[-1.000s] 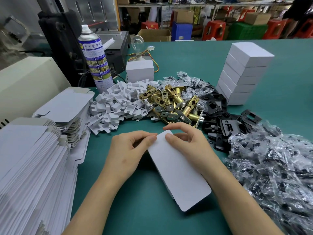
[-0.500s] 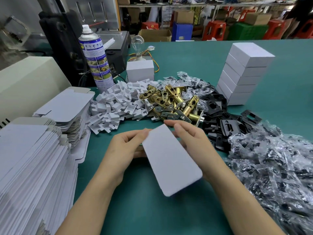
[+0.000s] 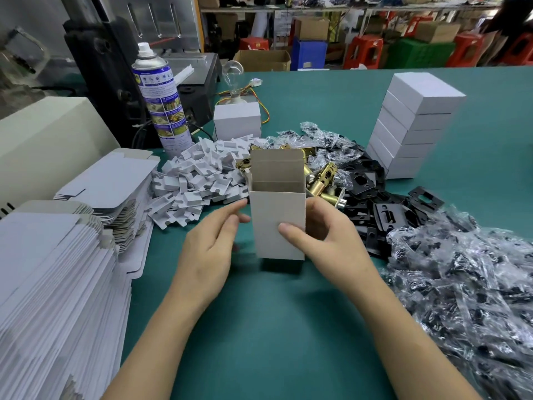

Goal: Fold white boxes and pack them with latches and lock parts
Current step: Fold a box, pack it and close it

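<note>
A white box [image 3: 275, 223] stands upright on the green table [image 3: 271, 327], its top flaps open and its brown inside showing. My right hand [image 3: 323, 238] grips its right side, thumb across the front face. My left hand [image 3: 210, 246] hovers just left of the box with relaxed fingers, not clearly touching it. Behind the box lie brass latches [image 3: 321, 180], with black lock plates [image 3: 372, 206] to their right and white card inserts [image 3: 199, 183] to their left. Clear bags of small parts [image 3: 467, 290] are heaped at the right.
Flat box blanks [image 3: 49, 284] are stacked at the left edge, a second pile [image 3: 112, 183] behind them. A spray can [image 3: 161, 102] and a small white box [image 3: 237, 120] stand at the back. A stack of closed white boxes [image 3: 412, 125] rises at the back right.
The flat blank held between both hands has been opened into an upright box. My left hand has let go and drawn slightly left.
</note>
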The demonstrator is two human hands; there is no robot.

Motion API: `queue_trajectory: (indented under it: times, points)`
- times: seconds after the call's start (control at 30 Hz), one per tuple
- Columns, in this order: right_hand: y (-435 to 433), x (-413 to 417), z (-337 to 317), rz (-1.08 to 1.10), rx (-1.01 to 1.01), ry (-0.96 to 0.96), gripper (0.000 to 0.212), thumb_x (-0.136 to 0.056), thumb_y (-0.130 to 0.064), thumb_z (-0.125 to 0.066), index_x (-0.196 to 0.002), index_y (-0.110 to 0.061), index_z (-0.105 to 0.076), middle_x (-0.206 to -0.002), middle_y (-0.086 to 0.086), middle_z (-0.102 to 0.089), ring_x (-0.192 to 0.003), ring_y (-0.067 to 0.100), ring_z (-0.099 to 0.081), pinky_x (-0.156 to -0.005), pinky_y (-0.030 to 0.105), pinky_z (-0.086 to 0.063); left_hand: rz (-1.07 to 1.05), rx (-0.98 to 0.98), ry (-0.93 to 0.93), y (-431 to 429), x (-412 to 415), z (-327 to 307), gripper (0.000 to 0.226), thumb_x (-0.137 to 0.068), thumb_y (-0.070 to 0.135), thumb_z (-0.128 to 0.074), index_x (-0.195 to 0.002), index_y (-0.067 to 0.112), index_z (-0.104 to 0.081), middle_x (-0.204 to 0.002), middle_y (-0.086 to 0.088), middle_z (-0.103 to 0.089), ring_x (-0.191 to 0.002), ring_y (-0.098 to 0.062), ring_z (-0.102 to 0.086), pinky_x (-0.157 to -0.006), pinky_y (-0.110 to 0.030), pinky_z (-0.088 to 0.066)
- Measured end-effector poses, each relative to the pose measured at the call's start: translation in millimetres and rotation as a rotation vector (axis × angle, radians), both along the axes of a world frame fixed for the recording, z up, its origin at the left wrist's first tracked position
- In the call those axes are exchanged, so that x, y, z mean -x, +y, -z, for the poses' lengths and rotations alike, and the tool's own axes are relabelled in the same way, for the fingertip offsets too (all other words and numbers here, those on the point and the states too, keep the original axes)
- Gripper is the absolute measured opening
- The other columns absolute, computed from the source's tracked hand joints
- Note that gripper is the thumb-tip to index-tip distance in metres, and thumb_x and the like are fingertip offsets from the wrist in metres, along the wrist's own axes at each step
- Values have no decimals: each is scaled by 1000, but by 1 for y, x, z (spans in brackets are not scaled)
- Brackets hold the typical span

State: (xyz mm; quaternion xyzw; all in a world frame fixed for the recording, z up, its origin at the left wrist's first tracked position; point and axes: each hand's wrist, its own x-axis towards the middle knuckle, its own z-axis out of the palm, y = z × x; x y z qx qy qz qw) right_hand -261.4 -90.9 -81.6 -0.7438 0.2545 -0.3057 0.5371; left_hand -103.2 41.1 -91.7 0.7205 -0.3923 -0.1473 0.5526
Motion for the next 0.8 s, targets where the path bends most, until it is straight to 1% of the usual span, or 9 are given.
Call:
queue_trajectory:
  times: [0.07, 0.17, 0.27, 0.33, 0.4, 0.47, 0.53, 0.7, 0.8]
  points:
    - [0, 0, 1, 8, -22, 32, 29, -85, -34, -76, -111, -24, -68, -107, -7, -77, -100, 14, -73, -91, 50, -58, 165, 18, 103, 0, 1, -1, 40, -97, 36, -48, -133, 47, -61, -108, 28, -71, -70, -3, -59, -65, -10, -44]
    - [4, -1, -1, -45, -51, 54, 36, -87, -50, -69, -114, -26, -69, -107, -8, -77, -99, 11, -73, -89, 47, -60, 196, -26, -3, 1, 4, 0, 44, -87, 53, -62, -131, 48, -60, -114, 23, -70, -71, -12, -64, -67, -18, -51]
    - [6, -1, -4, -17, -42, -13, 55, -93, -67, -48, -107, -17, -69, -102, 5, -73, -96, 28, -68, -86, 53, -53, 166, -28, -17, 0, 4, 2, 37, -81, 45, -76, -118, 44, -67, -101, 21, -70, -69, -7, -62, -64, -13, -47]
    - [4, 0, -7, 71, -2, -123, 48, -99, -59, -45, -105, -18, -68, -99, -2, -72, -91, 19, -67, -79, 39, -55, 197, -39, -42, 2, 4, 2, 30, -80, 42, -78, -109, 45, -70, -87, 25, -67, -62, -1, -55, -59, -11, -42]
    - [-2, 2, -7, 178, 29, -213, 25, -102, -41, -56, -99, -20, -68, -90, -12, -71, -81, 3, -64, -72, 20, -50, 228, -32, -71, 3, 4, 2, 29, -78, 46, -78, -107, 45, -72, -84, 26, -67, -61, -1, -55, -57, -12, -42]
    - [-7, 5, -5, 248, 73, -176, 11, -100, -24, -65, -91, -20, -68, -82, -11, -70, -75, 2, -62, -70, 20, -49, 250, -21, -86, 3, 4, 2, 29, -77, 50, -77, -104, 44, -72, -89, 20, -69, -66, -8, -59, -58, -15, -45]
    - [-10, 5, -5, 272, 87, -123, 11, -98, -18, -68, -87, -20, -70, -80, -9, -71, -73, 3, -62, -70, 20, -50, 270, -21, -96, 3, 4, 2, 29, -76, 51, -77, -104, 41, -73, -94, 14, -71, -69, -13, -61, -58, -19, -46]
    - [-24, 4, -32, 320, 98, -56, 25, -103, -26, -61, -83, -21, -75, -78, -6, -75, -74, 6, -68, -71, 21, -53, 294, -17, -92, 3, 3, 2, 30, -78, 50, -77, -105, 37, -74, -95, 13, -71, -69, -12, -60, -58, -21, -47]
    - [-51, -1, -54, 355, 262, 175, 29, -103, -31, -57, -78, -25, -72, -74, -5, -72, -65, 5, -63, -63, 29, -50, 300, -13, -99, 2, 3, 3, 32, -78, 51, -77, -106, 36, -74, -98, 10, -71, -70, -13, -61, -59, -20, -46]
